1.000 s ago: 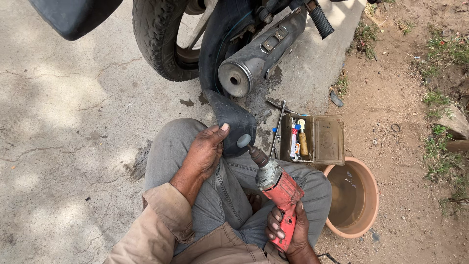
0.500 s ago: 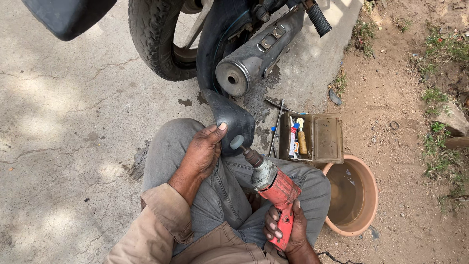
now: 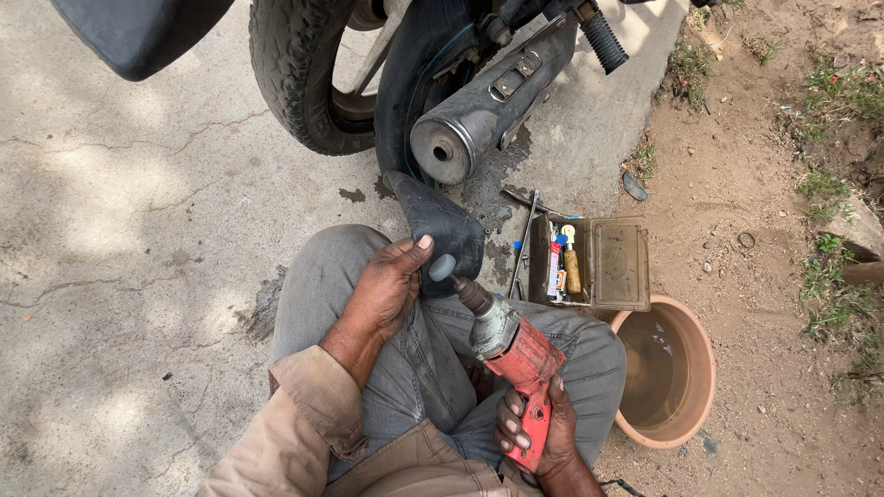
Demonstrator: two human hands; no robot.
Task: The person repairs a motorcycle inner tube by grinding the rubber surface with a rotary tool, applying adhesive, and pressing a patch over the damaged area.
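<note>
My left hand (image 3: 387,287) presses a black rubber inner tube (image 3: 442,230) down against my knee, thumb on its edge. The tube runs up from my lap to the motorcycle's rear wheel (image 3: 304,83). My right hand (image 3: 539,433) grips a red power grinder (image 3: 516,364) by its handle. The grinder's small grey round head (image 3: 443,268) touches the tube just right of my left thumb.
A metal exhaust pipe (image 3: 479,115) hangs over the tube. An open tool box (image 3: 589,262) with small tools lies to the right, loose metal rods (image 3: 525,235) beside it. A terracotta-coloured basin of water (image 3: 665,373) sits by my right leg. Concrete lies left, dirt and grass right.
The grinder's head has moved up and left to the tube beside my left thumb. My left hand has stayed on the tube.
</note>
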